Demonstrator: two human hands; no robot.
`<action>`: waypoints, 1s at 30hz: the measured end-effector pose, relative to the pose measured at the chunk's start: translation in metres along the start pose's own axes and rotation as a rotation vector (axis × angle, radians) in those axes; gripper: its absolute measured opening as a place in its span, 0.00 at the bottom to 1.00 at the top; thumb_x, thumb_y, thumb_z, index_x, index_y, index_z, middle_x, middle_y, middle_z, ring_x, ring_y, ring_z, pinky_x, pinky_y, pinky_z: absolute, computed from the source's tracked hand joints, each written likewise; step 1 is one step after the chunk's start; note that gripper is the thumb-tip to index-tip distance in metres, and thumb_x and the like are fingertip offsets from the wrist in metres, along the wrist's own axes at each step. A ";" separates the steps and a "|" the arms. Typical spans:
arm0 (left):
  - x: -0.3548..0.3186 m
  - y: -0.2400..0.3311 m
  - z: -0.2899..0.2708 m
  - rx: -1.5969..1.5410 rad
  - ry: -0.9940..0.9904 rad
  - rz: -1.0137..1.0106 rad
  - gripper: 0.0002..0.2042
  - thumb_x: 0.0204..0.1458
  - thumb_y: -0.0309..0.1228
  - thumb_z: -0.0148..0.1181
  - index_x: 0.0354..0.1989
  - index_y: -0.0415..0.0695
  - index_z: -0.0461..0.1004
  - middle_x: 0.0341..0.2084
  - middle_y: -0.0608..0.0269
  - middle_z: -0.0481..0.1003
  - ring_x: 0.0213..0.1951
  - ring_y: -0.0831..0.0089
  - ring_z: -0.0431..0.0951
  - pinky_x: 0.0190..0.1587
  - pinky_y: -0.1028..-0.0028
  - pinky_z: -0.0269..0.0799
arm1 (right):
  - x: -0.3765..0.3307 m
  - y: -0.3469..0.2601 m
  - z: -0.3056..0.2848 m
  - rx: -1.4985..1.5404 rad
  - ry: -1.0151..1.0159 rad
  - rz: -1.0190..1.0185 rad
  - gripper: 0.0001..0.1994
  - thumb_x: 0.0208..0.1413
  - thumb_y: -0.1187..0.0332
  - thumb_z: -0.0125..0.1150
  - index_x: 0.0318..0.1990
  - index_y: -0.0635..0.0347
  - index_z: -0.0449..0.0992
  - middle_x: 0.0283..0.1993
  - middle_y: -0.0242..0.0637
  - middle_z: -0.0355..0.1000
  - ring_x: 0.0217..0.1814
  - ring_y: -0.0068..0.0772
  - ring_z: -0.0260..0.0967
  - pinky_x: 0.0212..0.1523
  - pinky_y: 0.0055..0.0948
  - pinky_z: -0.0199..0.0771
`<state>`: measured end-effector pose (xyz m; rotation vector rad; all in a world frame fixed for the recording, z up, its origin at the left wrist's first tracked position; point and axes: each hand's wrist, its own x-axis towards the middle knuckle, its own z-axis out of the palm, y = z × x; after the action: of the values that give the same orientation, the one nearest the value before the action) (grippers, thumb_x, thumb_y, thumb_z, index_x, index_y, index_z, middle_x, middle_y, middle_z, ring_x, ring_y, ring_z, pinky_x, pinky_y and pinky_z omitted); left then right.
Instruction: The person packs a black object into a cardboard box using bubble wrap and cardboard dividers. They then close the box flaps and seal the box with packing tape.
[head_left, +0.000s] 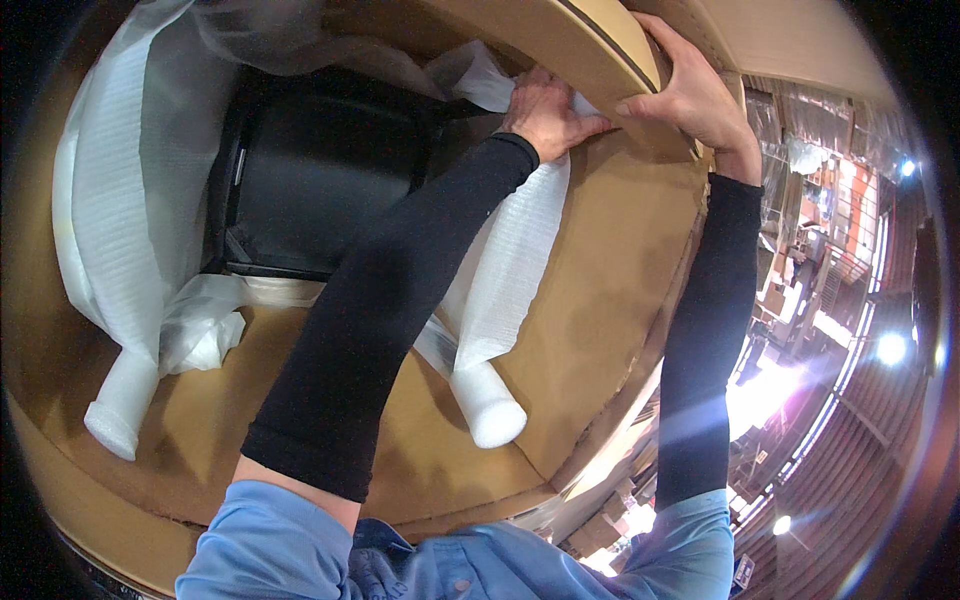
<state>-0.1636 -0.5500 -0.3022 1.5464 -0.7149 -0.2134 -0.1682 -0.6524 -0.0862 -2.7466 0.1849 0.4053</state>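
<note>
One grip, my right hand (700, 100), clamps the cardboard box (610, 290) rim; my left hand (545, 112), closure unclear, touches white foam wrap (520, 260) inside the box, beside the black panel (330, 170) lying there. Lettering marks my shirt (280, 545).

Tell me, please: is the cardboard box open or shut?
The box is open: a black object and white foam show inside, and the left hand is inside too.

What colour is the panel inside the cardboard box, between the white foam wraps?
The panel is black; it shows best in the head view.
</note>
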 end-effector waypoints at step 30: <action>-0.008 0.000 0.051 0.423 0.554 -0.103 0.38 0.42 0.52 0.69 0.58 0.37 0.70 0.54 0.37 0.71 0.59 0.42 0.69 0.64 0.42 0.59 | 0.011 -0.015 -0.016 0.012 -0.212 -0.051 0.47 0.34 0.63 0.83 0.65 0.67 0.64 0.59 0.43 0.70 0.65 0.36 0.64 0.67 0.33 0.62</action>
<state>-0.1975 -0.5879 -0.3111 1.9310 -0.2450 0.3046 -0.1512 -0.6453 -0.0702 -2.6662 0.0628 0.6744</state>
